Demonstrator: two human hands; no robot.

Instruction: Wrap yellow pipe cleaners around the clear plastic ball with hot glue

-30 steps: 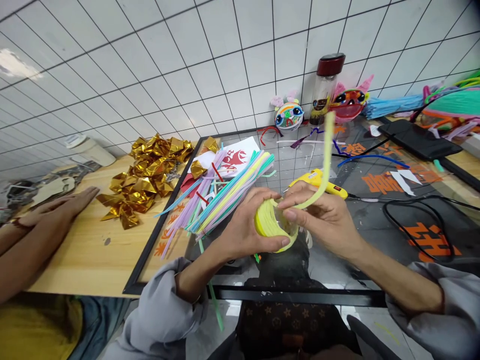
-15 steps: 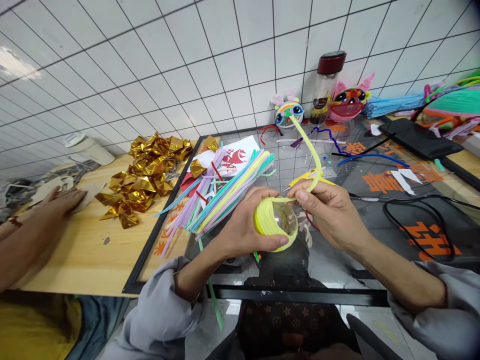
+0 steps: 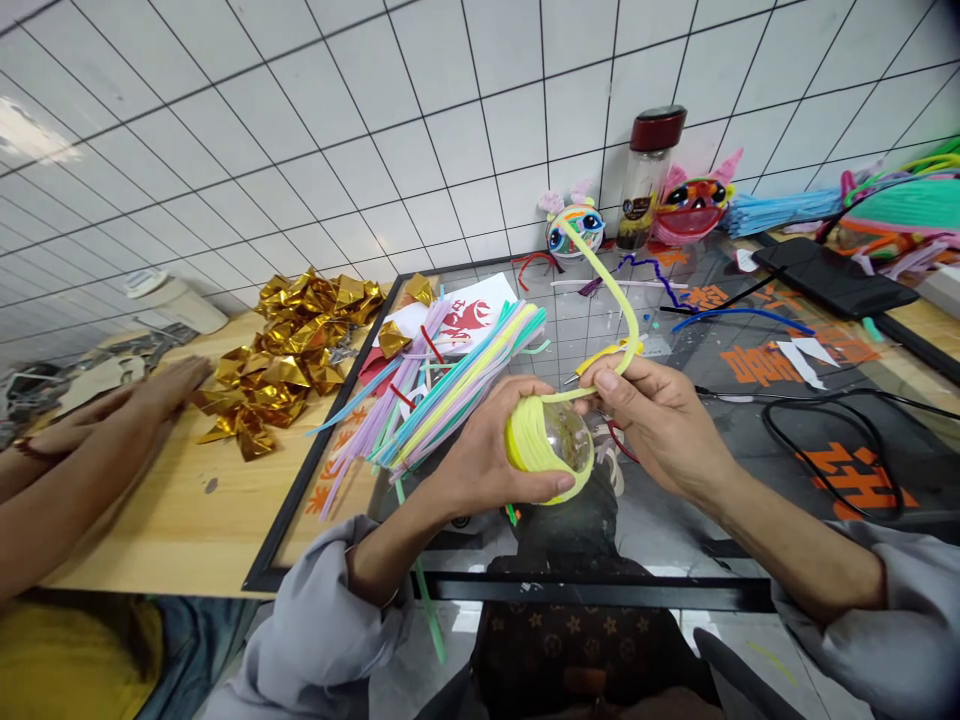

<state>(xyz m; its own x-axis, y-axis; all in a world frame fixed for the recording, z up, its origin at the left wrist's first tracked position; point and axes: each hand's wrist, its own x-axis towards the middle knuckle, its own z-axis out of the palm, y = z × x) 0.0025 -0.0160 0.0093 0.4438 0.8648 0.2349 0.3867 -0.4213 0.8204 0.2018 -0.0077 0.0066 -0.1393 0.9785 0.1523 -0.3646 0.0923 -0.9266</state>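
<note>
Our left hand (image 3: 491, 447) cups the clear ball (image 3: 568, 432) from its left, thumb along the near edge, above the counter (image 3: 652, 520). Wound yellow strip (image 3: 628, 310) covers the ball's left part; from the far rim a short length runs right to our right hand (image 3: 660, 412), which pinches it just beside the ball. Beyond, the strip (ungripped there) arcs away and leftward; we can't tell whether its tip touches the decorated ball (image 3: 591, 222).
</note>
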